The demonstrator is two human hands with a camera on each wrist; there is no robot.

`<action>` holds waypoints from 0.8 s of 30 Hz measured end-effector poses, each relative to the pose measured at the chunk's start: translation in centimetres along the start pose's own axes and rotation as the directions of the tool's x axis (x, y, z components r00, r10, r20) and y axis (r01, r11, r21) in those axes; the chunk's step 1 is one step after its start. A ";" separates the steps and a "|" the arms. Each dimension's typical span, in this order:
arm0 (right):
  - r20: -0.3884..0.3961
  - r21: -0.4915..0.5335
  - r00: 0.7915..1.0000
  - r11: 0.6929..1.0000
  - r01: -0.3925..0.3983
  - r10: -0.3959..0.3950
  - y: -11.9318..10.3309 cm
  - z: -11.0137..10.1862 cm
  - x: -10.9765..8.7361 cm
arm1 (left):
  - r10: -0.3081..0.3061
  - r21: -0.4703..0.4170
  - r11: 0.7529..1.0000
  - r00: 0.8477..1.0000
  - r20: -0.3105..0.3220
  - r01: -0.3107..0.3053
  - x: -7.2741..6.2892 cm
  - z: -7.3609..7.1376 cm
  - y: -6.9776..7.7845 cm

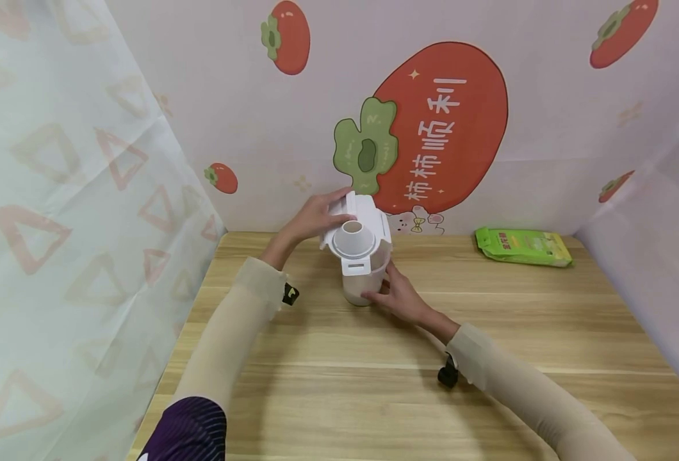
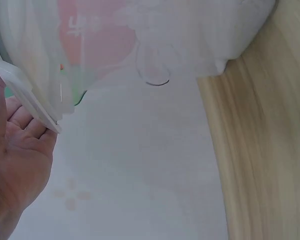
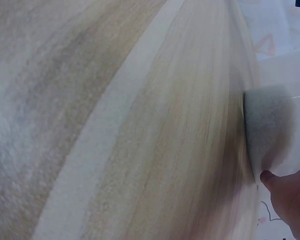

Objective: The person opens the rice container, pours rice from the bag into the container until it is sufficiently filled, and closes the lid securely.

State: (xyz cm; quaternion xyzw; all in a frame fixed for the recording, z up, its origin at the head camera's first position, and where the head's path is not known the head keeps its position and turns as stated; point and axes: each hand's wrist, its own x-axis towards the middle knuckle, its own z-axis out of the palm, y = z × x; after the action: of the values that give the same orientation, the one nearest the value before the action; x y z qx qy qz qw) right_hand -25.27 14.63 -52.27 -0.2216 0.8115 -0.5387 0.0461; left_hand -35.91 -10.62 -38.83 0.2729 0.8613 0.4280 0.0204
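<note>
From a distance I see the container (image 1: 362,283) standing roughly upright on the counter (image 1: 339,384), between left hand (image 1: 314,218), gripping its lid (image 1: 376,224), and right hand (image 1: 400,296), holding its lower side.

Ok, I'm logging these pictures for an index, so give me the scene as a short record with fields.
Container: see-through, between the two hands
Lid: white, at the container's top
Left hand: grips the lid's edge
Right hand: holds the container low on its side
Packet: green, lying at the back right
Table: wood grain
Back wall: pale, printed with red fruit and writing
</note>
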 end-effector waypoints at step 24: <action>0.008 -0.001 1.000 1.000 -0.015 0.015 -0.2 0.0 0.0 | -0.053 0.086 0.994 0.995 -0.085 0.061 -5.0 -7.3 -5.4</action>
State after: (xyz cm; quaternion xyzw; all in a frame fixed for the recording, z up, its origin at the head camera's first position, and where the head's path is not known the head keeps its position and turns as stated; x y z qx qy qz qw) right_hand -25.21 14.56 -52.15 -0.2178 0.8133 -0.5369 0.0533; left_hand -36.05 -20.95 -39.29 0.2307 0.8871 0.3995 -0.0153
